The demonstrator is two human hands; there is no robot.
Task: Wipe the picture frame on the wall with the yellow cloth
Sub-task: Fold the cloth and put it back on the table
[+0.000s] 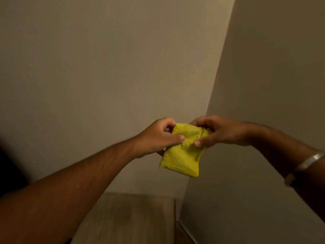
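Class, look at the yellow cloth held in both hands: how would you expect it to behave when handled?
Probably floppy: the cloth hangs in folds below the left hand and right hand. Likely light, since fingertip pinches hold it. Its nubby surface suggests it grips rather than slips.

Folded yellow cloth [182, 152] held up before a bare wall corner [207, 110], left hand [154, 136] pinching its left edge, right hand [219, 131] pinching its top right, silver bangle [306, 164] on the right wrist, wooden table [133, 219] below the cloth.
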